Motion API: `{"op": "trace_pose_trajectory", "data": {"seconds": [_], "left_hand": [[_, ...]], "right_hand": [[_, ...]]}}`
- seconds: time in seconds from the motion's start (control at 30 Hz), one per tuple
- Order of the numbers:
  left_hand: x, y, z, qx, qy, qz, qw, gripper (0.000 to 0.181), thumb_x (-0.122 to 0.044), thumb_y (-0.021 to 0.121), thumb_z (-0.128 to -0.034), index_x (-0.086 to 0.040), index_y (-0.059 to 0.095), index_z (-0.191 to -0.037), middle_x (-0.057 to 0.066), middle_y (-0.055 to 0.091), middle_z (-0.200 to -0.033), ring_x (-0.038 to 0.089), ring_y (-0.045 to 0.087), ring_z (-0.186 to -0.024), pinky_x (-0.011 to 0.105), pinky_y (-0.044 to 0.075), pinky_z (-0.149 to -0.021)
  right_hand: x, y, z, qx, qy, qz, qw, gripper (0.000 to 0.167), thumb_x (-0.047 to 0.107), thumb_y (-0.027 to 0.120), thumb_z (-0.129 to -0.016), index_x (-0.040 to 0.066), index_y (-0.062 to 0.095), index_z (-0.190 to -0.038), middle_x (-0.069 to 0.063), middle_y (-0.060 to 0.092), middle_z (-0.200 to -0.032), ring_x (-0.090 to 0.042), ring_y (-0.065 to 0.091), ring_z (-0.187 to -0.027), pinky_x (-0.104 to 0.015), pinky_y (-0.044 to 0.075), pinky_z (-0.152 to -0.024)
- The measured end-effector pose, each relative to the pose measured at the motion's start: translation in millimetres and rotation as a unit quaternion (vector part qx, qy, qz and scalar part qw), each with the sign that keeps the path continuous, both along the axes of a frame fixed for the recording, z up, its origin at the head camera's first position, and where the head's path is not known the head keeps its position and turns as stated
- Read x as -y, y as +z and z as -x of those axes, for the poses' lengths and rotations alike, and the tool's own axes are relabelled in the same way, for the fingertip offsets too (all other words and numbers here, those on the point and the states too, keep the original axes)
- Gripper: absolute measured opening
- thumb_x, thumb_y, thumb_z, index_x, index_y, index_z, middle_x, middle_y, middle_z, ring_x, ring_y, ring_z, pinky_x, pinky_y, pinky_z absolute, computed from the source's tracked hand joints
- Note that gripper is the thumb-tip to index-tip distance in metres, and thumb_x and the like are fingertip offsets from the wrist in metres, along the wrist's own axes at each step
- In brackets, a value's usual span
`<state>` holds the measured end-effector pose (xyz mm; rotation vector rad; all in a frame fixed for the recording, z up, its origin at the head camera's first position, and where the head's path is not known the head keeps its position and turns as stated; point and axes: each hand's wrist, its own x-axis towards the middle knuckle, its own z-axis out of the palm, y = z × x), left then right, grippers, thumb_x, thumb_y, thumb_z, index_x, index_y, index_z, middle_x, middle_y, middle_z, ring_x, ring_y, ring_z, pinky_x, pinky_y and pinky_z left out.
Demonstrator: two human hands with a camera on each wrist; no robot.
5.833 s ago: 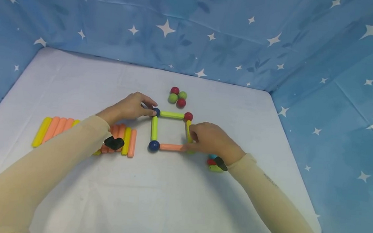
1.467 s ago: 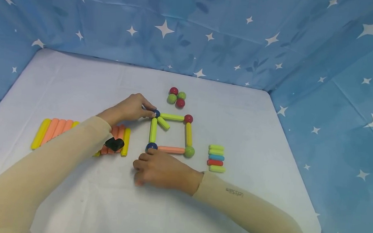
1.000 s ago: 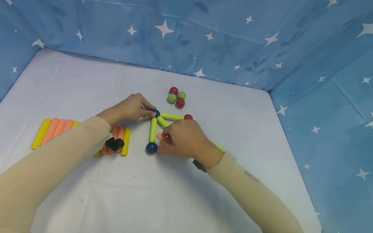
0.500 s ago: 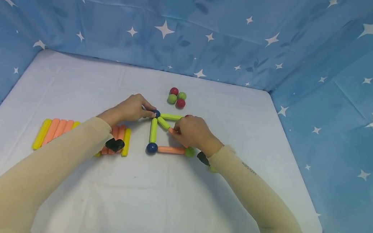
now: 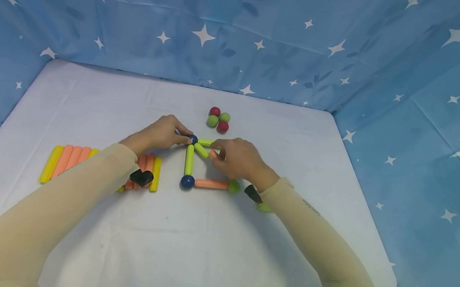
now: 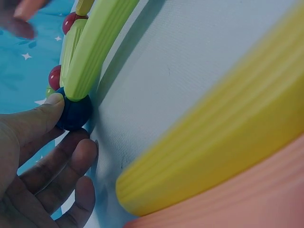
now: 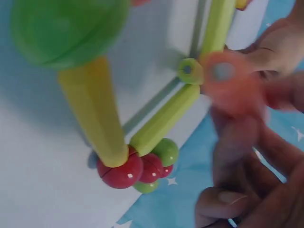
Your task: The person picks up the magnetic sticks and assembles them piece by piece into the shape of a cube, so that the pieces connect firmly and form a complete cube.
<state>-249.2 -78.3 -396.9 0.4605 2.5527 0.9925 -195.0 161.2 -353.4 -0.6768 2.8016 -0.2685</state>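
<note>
At the square frame's far left corner, my left hand (image 5: 164, 132) pinches a dark blue ball (image 5: 193, 139) between thumb and fingers. A short light-green magnetic stick (image 5: 201, 150) points from that ball into the square. My right hand (image 5: 241, 160) holds an orange magnetic stick (image 5: 213, 154) by its end, close to the short stick's free end; whether they touch is unclear. In the right wrist view the orange stick (image 7: 232, 90) is blurred, its metal-tipped end toward the camera. The right hand hides the frame's far right corner; the right wrist view shows its red ball (image 7: 121, 171) and yellow stick (image 7: 97, 114).
Near the frame's back stand several loose red and green balls (image 5: 223, 126). Yellow and orange sticks lie in a row (image 5: 64, 161) at left, partly under the left sleeve. Short sticks (image 5: 265, 207) lie at right, mostly hidden by the right arm. A starry blue curtain (image 5: 237, 41) surrounds the table.
The short green stick has joined the blue ball. My right hand took an orange stick from the row's right end, brought it across, and has just raised it slightly. The left hand stays put.
</note>
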Motion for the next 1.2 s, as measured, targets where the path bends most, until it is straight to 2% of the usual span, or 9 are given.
{"op": "trace_pose_trajectory", "data": {"seconds": [0.1,0.2,0.27,0.33,0.5,0.67,0.8,1.0,1.2], "left_hand": [[0.5,-0.1,0.3,-0.002,-0.001,0.002,1.0000,0.035,-0.025,0.068,-0.0990,-0.010,0.070,-0.130,0.014,0.067,-0.130,0.030,0.056,-0.122,0.043,0.048,-0.090],[0.1,0.1,-0.4,-0.001,-0.001,0.000,1.0000,0.035,-0.025,0.068,-0.0990,-0.009,0.070,-0.130,0.015,0.066,-0.130,0.031,0.055,-0.122,0.043,0.048,-0.091],[-0.1,0.3,-0.8,-0.001,-0.001,-0.001,1.0000,0.035,-0.024,0.069,-0.0989,-0.009,0.070,-0.130,0.015,0.066,-0.130,0.031,0.055,-0.123,0.043,0.048,-0.091],[-0.3,0.5,-1.2,-0.001,-0.001,-0.003,1.0000,0.034,-0.024,0.069,-0.0988,-0.009,0.070,-0.130,0.015,0.067,-0.129,0.031,0.055,-0.123,0.043,0.048,-0.090],[-0.3,0.9,-1.3,0.000,-0.001,0.000,1.0000,0.034,-0.024,0.068,-0.0991,-0.009,0.070,-0.130,0.015,0.066,-0.130,0.031,0.055,-0.123,0.042,0.047,-0.089],[-0.5,2.2,-1.5,0.002,-0.003,0.002,1.0000,0.035,-0.025,0.068,-0.0995,-0.008,0.069,-0.130,0.015,0.066,-0.131,0.031,0.054,-0.124,0.044,0.047,-0.093],[-0.4,3.5,-2.0,0.000,-0.006,0.004,1.0000,0.035,-0.024,0.067,-0.0995,-0.008,0.069,-0.130,0.015,0.066,-0.130,0.033,0.053,-0.127,0.046,0.046,-0.098],[-0.5,4.2,-2.5,-0.001,-0.005,0.001,1.0000,0.034,-0.023,0.067,-0.0995,-0.008,0.070,-0.129,0.016,0.066,-0.130,0.033,0.053,-0.127,0.046,0.046,-0.096],[-0.4,3.1,-2.2,-0.002,-0.001,0.002,1.0000,0.034,-0.023,0.068,-0.0993,-0.008,0.070,-0.129,0.015,0.066,-0.129,0.032,0.054,-0.125,0.045,0.046,-0.095]], "right_hand": [[-1.1,7.6,-0.8,-0.017,-0.015,0.076,0.9969,0.033,0.026,0.065,-0.093,0.017,0.070,-0.125,0.005,0.065,-0.082,-0.014,0.057,-0.064,-0.031,0.046,-0.058],[-3.1,13.2,-0.7,-0.036,-0.042,0.156,0.9862,0.023,0.025,0.070,-0.091,0.016,0.068,-0.113,0.006,0.065,-0.085,-0.014,0.060,-0.069,-0.030,0.049,-0.062],[-4.4,14.9,-0.5,-0.033,-0.065,0.193,0.9785,0.021,0.025,0.076,-0.089,0.016,0.064,-0.104,0.005,0.064,-0.086,-0.014,0.063,-0.073,-0.029,0.052,-0.064],[-6.0,15.1,-0.7,-0.023,-0.084,0.208,0.9742,0.026,0.025,0.082,-0.086,0.017,0.060,-0.096,0.002,0.063,-0.086,-0.015,0.065,-0.077,-0.029,0.053,-0.067],[-9.2,12.2,-5.1,0.001,-0.091,0.190,0.9775,0.031,0.025,0.086,-0.083,0.015,0.057,-0.090,-0.005,0.060,-0.081,-0.019,0.058,-0.074,-0.033,0.047,-0.062],[-12.5,5.5,-10.0,-0.005,-0.086,0.181,0.9798,0.027,0.023,0.084,-0.085,0.016,0.058,-0.086,-0.002,0.058,-0.083,-0.020,0.055,-0.077,-0.033,0.049,-0.062],[-15.0,-0.4,-12.4,0.011,-0.077,0.184,0.9800,0.025,0.024,0.083,-0.086,0.018,0.059,-0.084,0.000,0.059,-0.084,-0.020,0.055,-0.079,-0.033,0.050,-0.063],[-16.6,-7.3,-13.2,0.039,-0.070,0.178,0.9807,0.022,0.018,0.083,-0.085,0.018,0.061,-0.088,0.001,0.062,-0.088,-0.019,0.057,-0.083,-0.032,0.052,-0.070],[-13.9,-10.3,-13.1,0.050,-0.062,0.143,0.9865,0.024,0.017,0.084,-0.083,0.020,0.063,-0.095,0.004,0.062,-0.091,-0.018,0.057,-0.084,-0.031,0.052,-0.072]]}}
